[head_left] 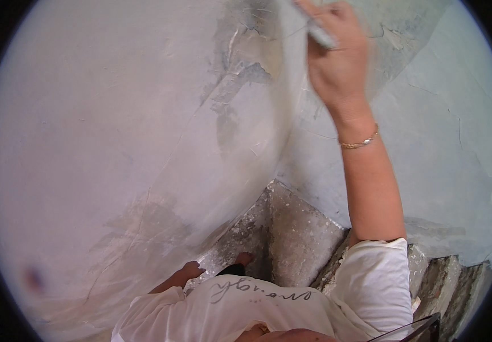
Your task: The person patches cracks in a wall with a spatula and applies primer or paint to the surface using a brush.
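Observation:
Raised high against the corner where two plastered walls meet, my right hand is closed around a pale grey handle. Motion smears the hand a little, and the working end of this tool runs out of the picture at the top, so its kind does not show. Beside it, the left wall carries rough, darker grey patches with ridges and cracks. Low by my body, my left hand hangs near the foot of that wall. Its fingers are small and partly hidden, so their grip is unclear.
Below the corner lies a grey floor or landing speckled with white bits. Worn concrete steps go down at the lower right. A bare foot shows beside dark cloth. The right wall has fine cracks.

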{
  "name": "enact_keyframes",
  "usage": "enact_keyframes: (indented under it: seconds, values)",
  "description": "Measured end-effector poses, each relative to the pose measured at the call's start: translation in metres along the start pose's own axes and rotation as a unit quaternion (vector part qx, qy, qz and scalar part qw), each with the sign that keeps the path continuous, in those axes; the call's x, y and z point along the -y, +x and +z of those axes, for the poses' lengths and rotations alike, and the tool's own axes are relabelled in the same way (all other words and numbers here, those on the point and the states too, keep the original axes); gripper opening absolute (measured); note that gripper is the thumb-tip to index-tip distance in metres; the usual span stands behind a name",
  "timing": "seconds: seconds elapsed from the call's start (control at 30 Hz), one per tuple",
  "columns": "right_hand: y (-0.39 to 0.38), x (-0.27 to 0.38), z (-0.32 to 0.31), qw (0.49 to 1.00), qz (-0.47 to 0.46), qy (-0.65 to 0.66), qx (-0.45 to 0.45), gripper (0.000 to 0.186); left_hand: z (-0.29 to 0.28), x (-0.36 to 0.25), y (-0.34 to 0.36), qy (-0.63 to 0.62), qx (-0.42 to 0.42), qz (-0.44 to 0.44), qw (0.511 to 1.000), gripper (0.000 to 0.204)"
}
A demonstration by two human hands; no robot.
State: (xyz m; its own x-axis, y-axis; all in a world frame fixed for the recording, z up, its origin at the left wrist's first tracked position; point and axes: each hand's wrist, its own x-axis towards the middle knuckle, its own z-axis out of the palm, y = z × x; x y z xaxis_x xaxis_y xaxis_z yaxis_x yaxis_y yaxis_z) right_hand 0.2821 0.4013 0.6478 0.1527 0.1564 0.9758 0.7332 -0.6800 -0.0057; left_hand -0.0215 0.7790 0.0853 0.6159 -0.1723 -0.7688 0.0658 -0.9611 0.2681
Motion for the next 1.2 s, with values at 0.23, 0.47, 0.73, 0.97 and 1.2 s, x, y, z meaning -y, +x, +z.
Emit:
enact_keyframes:
  seconds: [0.23,0.47,0.73,0.97,1.2]
  values:
    - [-0.063,0.029,-0.003,0.985,-0.037,-0.021,0.167,0.043,0.005,0.012,-0.001,-0.008,0.001,-0.018,1.000,0.061]
    - [-0.061,-0.002,-0.009,0.995,0.079,0.005,0.052,0.054,0.005,0.020,-0.006,-0.011,0.030,-0.036,0.999,0.062]
    - [-0.076,0.034,0.065,0.988,0.068,-0.084,0.115,0.059,0.002,-0.001,0.007,-0.024,-0.030,0.009,0.999,0.062]
    - [-0.108,0.012,0.009,0.967,0.171,-0.008,0.190,0.047,-0.004,0.002,-0.002,0.014,0.002,0.003,1.000,0.059]
    - [-0.049,-0.020,-0.015,0.962,0.244,0.112,0.059,0.039,-0.006,0.001,-0.002,-0.022,0.004,-0.028,0.999,0.060]
